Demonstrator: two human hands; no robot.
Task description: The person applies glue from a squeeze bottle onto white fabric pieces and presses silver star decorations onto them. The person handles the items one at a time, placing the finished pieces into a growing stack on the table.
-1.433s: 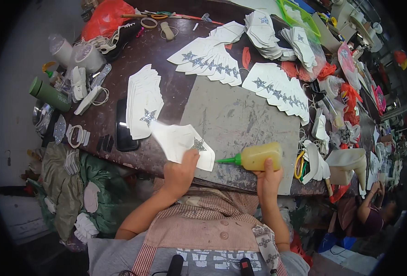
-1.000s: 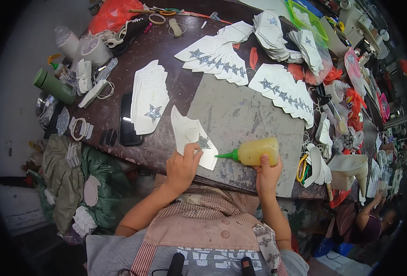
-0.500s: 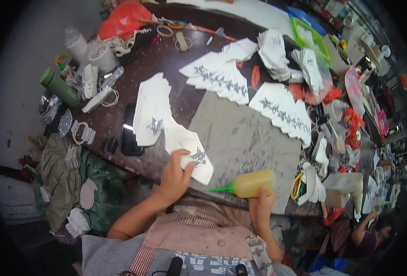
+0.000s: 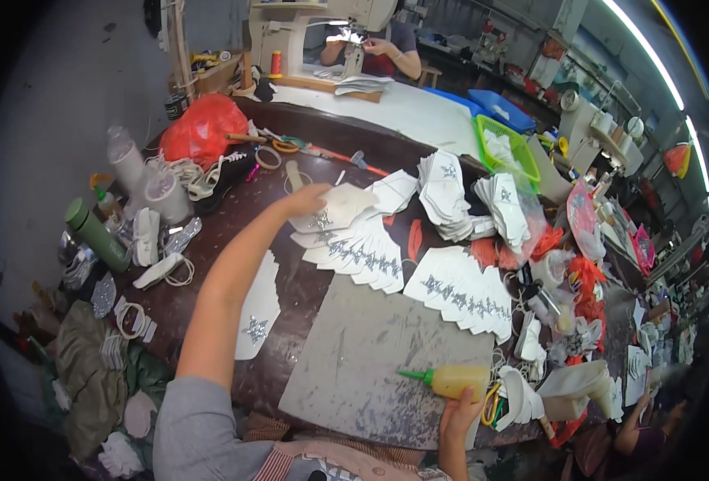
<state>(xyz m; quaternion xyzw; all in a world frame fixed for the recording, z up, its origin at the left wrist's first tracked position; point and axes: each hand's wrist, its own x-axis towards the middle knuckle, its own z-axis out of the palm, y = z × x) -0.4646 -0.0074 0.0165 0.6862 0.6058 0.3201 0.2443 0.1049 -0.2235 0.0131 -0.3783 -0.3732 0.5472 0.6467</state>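
Grip part-hidden: right hand (image 4: 458,418), bottle (image 4: 457,380)

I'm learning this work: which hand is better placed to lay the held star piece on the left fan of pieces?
Probably the left hand: it holds the star piece right at the left fan. The right hand is nearer the body, holding the yellow bottle.
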